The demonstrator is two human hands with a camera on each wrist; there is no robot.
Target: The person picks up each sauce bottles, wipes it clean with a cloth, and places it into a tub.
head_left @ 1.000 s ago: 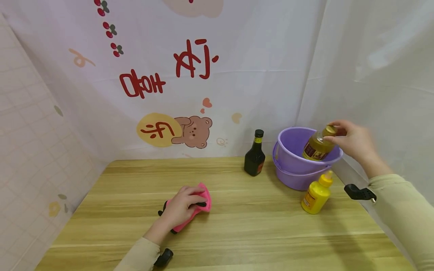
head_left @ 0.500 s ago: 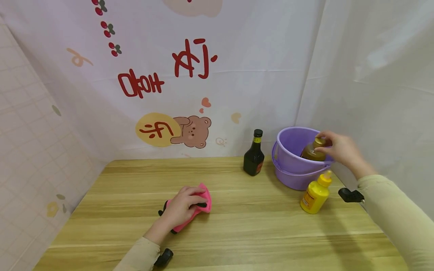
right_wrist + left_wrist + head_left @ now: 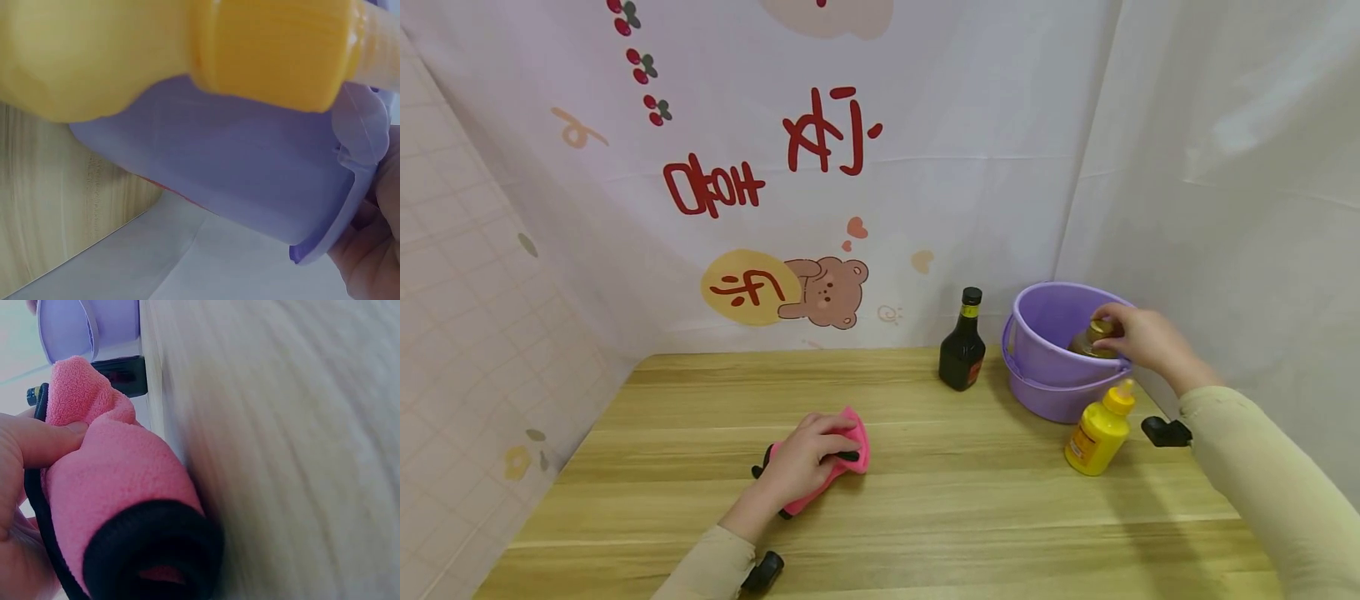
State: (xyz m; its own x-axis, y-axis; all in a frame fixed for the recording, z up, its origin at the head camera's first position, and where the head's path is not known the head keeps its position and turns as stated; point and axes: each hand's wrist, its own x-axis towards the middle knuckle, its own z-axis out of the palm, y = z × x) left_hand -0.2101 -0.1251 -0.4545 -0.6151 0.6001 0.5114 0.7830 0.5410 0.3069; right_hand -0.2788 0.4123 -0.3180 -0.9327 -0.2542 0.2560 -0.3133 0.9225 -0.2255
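My right hand (image 3: 1153,343) grips the gold cap of an oil bottle (image 3: 1081,345) that stands down inside a purple bucket (image 3: 1047,367). Only the bottle's shoulder and neck show above the near rim. In the right wrist view the bucket wall hides the bottle, and part of the hand (image 3: 369,250) appears beyond the rim. On the table, my left hand (image 3: 805,460) holds a bunched pink cloth (image 3: 119,469) with black edging, the thumb pressed into its fold. The cloth lies close along the wooden tabletop (image 3: 970,517).
Left of the bucket stands a dark sauce bottle (image 3: 961,360) with a black cap. A yellow squeeze bottle (image 3: 1097,437) stands right in front of the bucket, below my right forearm. White printed curtains (image 3: 970,208) hang behind the table.
My right hand has lowered the oil bottle down and leftward into the bucket, so its label no longer shows. The left hand stays on the pink cloth.
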